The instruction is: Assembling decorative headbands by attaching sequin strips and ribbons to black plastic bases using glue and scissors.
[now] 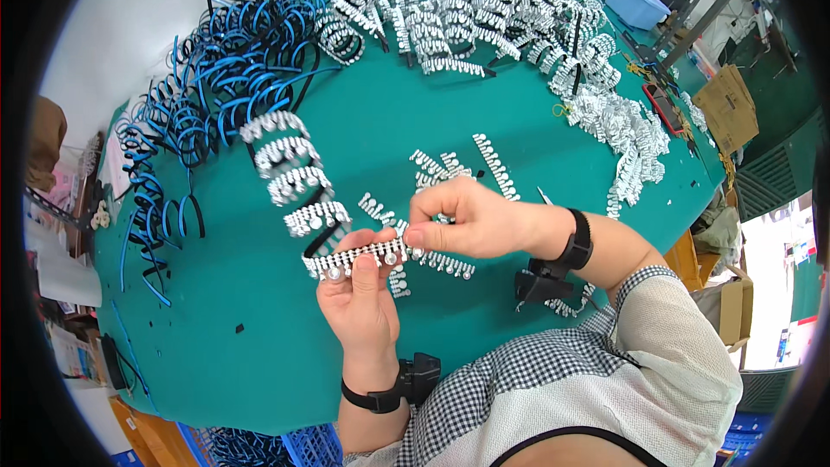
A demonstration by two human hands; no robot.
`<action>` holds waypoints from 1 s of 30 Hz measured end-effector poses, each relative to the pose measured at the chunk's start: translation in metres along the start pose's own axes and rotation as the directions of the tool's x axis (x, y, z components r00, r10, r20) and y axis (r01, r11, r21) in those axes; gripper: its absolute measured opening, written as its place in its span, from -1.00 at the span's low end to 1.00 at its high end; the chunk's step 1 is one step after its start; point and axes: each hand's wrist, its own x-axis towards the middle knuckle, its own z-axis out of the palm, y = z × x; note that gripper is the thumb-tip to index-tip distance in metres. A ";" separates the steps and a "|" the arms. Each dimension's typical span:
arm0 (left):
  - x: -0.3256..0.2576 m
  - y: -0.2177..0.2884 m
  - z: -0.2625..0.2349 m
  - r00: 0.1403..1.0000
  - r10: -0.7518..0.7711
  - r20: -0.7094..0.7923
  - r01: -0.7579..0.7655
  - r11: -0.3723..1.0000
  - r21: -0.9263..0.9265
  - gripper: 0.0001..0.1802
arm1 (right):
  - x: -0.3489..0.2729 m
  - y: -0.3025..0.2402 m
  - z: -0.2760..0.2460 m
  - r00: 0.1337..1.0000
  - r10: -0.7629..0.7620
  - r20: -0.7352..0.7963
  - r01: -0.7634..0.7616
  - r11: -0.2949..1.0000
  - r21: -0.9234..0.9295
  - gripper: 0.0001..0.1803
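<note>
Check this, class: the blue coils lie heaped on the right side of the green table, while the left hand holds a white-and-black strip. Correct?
No: the head view shows the blue coils heaped on the left side of the green table, not the right. The left hand does hold the white-and-black strip.

2 blk wrist straps (372, 401) w/ modules (423, 378); wht top (683, 346), b/w gingham (527, 367), blk neckline (571, 429).

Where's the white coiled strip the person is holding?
In the head view, the strip is left of centre, its near end in the left hand, the right hand at its tip, its coils reaching toward the blue and black coils.
</note>
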 end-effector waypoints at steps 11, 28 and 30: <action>0.003 0.002 0.000 0.994 -0.087 -0.063 0.086 0.996 -0.032 -0.74 | -0.008 0.021 -0.007 0.982 0.182 0.058 -0.185 0.834 0.520 -0.59; 0.005 0.005 -0.005 0.899 -0.381 0.217 0.388 0.921 0.007 -0.54 | -0.001 -0.015 -0.047 0.994 -0.057 -0.090 0.102 0.757 0.645 -0.65; 0.004 0.005 -0.004 0.890 -0.410 0.198 0.402 0.912 0.080 -0.54 | 0.015 -0.029 -0.065 0.965 -0.094 -0.244 0.211 0.830 0.517 -0.65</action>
